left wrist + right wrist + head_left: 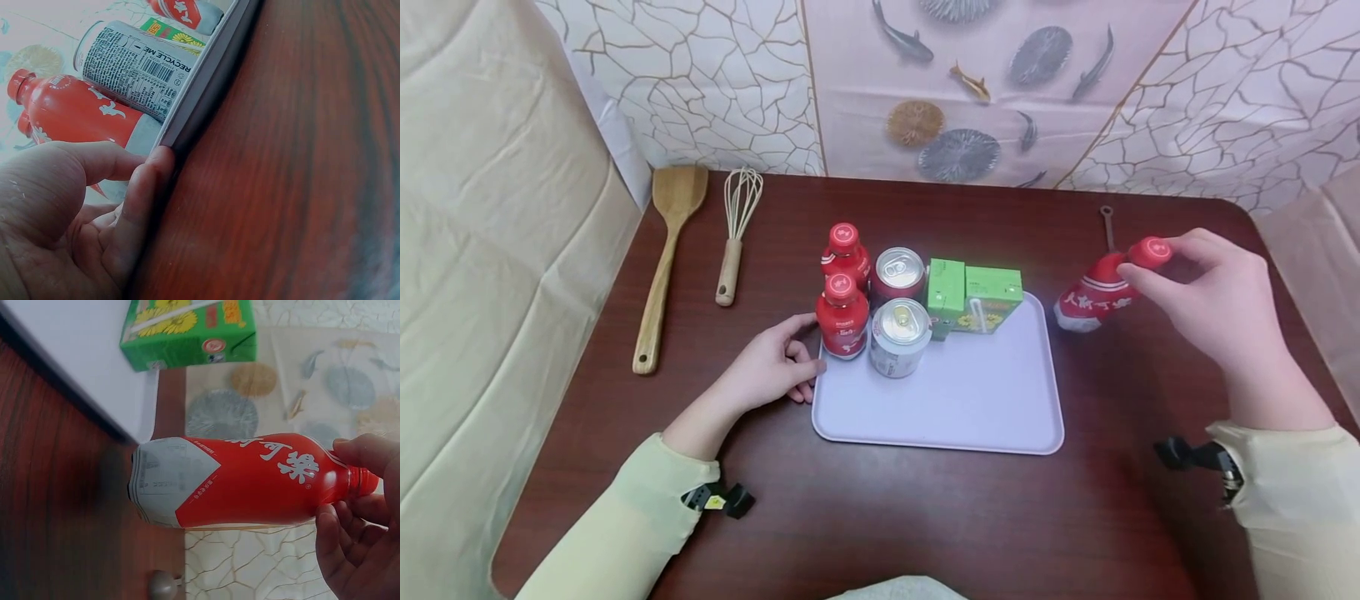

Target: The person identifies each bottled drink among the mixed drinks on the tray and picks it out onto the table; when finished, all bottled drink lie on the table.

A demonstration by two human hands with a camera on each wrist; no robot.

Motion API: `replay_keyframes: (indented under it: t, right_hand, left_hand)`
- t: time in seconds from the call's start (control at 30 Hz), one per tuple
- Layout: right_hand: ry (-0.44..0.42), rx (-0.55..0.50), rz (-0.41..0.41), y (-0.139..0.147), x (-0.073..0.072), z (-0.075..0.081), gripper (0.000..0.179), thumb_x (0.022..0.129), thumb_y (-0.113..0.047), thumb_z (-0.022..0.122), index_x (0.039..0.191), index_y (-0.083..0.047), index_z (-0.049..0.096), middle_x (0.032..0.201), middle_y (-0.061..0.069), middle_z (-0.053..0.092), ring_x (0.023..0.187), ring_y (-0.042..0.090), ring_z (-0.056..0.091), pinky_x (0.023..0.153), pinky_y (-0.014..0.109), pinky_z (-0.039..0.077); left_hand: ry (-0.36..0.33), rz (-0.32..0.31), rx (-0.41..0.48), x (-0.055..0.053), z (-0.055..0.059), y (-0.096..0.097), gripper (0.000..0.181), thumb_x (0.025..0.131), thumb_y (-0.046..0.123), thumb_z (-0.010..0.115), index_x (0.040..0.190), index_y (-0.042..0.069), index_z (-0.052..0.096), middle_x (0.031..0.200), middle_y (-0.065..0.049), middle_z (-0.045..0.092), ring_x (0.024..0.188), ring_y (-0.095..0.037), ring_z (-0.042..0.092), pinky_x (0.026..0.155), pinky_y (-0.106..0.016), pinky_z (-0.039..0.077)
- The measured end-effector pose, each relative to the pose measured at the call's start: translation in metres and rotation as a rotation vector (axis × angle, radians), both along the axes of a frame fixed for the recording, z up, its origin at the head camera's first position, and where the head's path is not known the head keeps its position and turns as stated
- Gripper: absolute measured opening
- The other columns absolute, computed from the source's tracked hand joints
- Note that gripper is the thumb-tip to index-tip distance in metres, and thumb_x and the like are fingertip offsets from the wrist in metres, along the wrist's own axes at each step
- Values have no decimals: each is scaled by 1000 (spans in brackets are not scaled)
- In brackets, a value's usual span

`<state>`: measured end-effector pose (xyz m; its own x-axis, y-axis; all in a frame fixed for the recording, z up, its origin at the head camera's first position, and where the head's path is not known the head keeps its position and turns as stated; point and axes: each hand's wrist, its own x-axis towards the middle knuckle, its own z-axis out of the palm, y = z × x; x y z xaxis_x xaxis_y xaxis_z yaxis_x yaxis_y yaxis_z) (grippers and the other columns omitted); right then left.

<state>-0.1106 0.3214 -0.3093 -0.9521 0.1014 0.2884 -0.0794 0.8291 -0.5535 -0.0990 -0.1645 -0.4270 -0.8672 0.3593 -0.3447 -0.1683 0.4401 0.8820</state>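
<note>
My right hand [1217, 296] pinches a red plastic drink bottle [1097, 292] by its neck, just below the cap. The bottle leans, its white base toward the tray's right edge. In the right wrist view, thumb and fingers close around the bottle's neck [355, 481]. At the left, my left hand [775, 362] holds the rim of the pale lilac tray [955, 417], fingertips [164, 161] at its edge. On the tray stand two more red bottles [842, 321], a white can [898, 337], a dark red can [891, 285] and green drink cartons [992, 292].
A wooden spatula [666, 250] and a whisk [732, 250] lie on the dark wooden table [880, 508], left of the tray. Behind the held bottle, a utensil handle [1107, 225] with a ring end shows; its other part is hidden. Patterned cloth [715, 83] hangs along the back.
</note>
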Motion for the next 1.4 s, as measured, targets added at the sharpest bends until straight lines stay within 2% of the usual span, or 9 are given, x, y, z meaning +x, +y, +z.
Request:
replay_keyframes:
  t: [0.37,0.7,0.93,1.0,1.1,1.2,1.33,1.4]
  right_hand:
    - [-67,-15,-46,7,-16,-14,42,89,-35,80,117,-5,75,78,-38,51,78,-7,49,64,10,36]
    - [-126,-17,-48,9,-16,-15,47,91,-38,77,122,-4,72,76,-42,49,78,-7,49,63,11,38]
    - [-199,-32,-22,7,-17,-14,52,94,-40,73,129,-2,66,70,-39,51,63,-9,54,56,9,45]
    - [-205,-55,-20,7,-16,-14,53,95,-38,73,133,-3,64,72,-38,53,61,-10,56,55,9,47]
    - [-199,-59,-24,5,-15,-14,58,95,-37,74,143,-8,59,83,-32,54,67,-10,56,57,7,48]
    - [-166,-44,-44,4,-13,-12,63,94,-35,74,150,-14,53,89,-24,53,75,-7,53,64,7,43]
    - [-95,-48,-61,0,-8,-6,60,93,-32,74,149,-19,55,83,-20,53,76,-1,50,65,13,38]
    - [-49,-78,-57,-3,-4,-1,56,93,-28,75,146,-20,58,81,-21,53,73,-3,51,63,11,39]
  left_hand:
    - [14,-1,-3,1,3,0,77,93,12,75,158,11,35,77,-14,68,61,-28,72,59,-40,64]
    - [10,-2,-8,1,5,1,77,92,12,75,158,11,35,75,-13,67,60,-27,72,58,-38,63]
    - [24,-3,-9,2,5,1,76,93,11,75,158,10,35,75,-12,67,59,-26,71,57,-37,63]
    - [25,-5,-12,2,5,1,76,93,12,75,158,10,35,75,-12,67,59,-26,71,57,-37,63]
    - [23,-4,-10,3,6,1,76,93,12,75,158,10,35,75,-12,67,60,-26,71,57,-37,63]
    - [22,-6,-7,3,6,0,76,93,12,74,158,10,35,76,-12,67,60,-26,72,58,-38,63]
    - [19,-6,-14,2,5,1,76,93,14,75,158,11,35,76,-12,67,60,-26,72,59,-38,63]
    - [22,-9,-18,1,5,2,77,93,14,75,158,11,35,76,-13,68,60,-27,72,59,-38,63]
